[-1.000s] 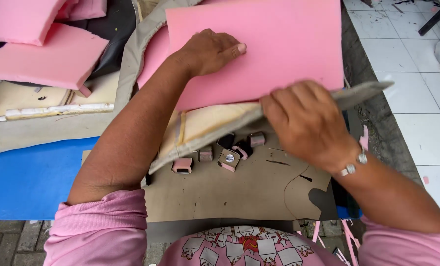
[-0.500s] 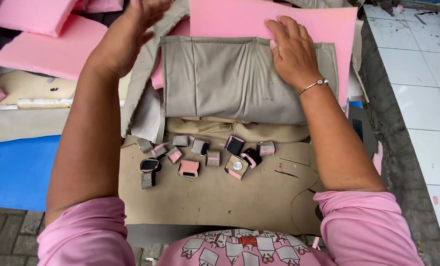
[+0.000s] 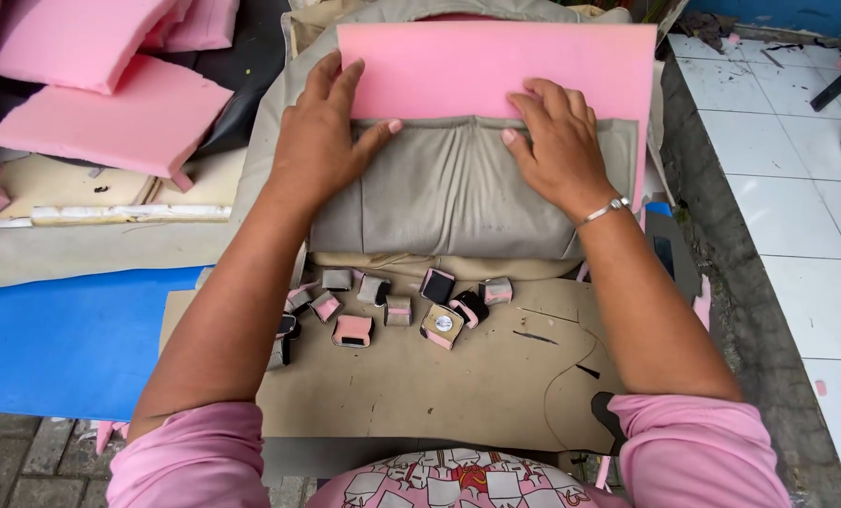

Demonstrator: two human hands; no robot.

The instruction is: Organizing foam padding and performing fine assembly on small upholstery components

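My left hand (image 3: 321, 141) and right hand (image 3: 557, 146) lie flat, fingers spread, grasping nothing, pressing the grey cover (image 3: 448, 198) at the pink foam (image 3: 496, 66) edge; small clips (image 3: 392, 306) lie near.

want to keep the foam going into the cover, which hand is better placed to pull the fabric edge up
Probably the left hand: it lies on the grey fabric cover beside the opening, thumb at the edge. The right hand presses on the pink foam sheet.

Brown board (image 3: 458, 386) sitting on blue sheet (image 3: 63, 339). Small padded blocks (image 3: 392, 306) lying on board. Grey cover (image 3: 448, 188) resting at far edge.
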